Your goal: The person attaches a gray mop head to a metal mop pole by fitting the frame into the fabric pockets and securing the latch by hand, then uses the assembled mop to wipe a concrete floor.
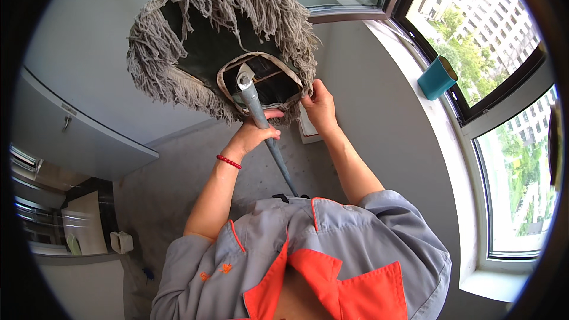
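A dust mop head [204,53] with a shaggy grey yarn fringe and dark green backing is raised in front of me. Its opening has a pale edge and shows a dark inside with a thin bar. The grey metal mop pole [272,148] slants from this opening down toward my chest, its upper end resting over the opening. My left hand [252,134], a red bead bracelet at the wrist, is closed around the pole just below the opening. With bent fingers, my right hand [320,106] pinches the mop head's lower right edge; its fingertips are partly hidden.
On the right, a teal cup-like container [437,78] stands on the white windowsill [409,62] by an open window. A window sash [349,12] juts in above. A grey cabinet [77,124] is at left, and a white box [308,127] sits low behind my right hand.
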`<state>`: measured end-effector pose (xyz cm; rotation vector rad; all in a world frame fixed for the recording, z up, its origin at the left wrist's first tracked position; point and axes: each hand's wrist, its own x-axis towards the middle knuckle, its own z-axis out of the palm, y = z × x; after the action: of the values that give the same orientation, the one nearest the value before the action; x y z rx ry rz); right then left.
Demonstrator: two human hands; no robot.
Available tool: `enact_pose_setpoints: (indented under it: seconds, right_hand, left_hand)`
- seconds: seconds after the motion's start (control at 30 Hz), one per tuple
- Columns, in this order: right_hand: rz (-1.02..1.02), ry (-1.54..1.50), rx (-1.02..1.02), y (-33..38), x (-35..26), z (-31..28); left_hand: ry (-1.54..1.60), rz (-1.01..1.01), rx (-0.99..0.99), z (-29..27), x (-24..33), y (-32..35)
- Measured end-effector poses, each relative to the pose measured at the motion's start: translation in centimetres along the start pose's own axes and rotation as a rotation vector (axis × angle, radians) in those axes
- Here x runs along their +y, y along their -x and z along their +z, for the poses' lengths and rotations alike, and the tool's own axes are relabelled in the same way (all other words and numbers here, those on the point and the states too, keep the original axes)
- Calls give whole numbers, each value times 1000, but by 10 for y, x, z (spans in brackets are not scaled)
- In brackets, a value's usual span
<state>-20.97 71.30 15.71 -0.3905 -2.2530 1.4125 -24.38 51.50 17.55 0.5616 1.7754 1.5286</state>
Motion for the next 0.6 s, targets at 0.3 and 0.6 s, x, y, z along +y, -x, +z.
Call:
enact_pose_setpoints:
  seconds: [0.3, 0.6]
  right_hand:
    - [479, -779, -350, -5, 2, -10]
    - [572, -798, -464, -11, 13, -6]
  left_hand:
    - [78, 31, 39, 14, 1, 1]
    - [13, 29, 57, 18, 3, -8]
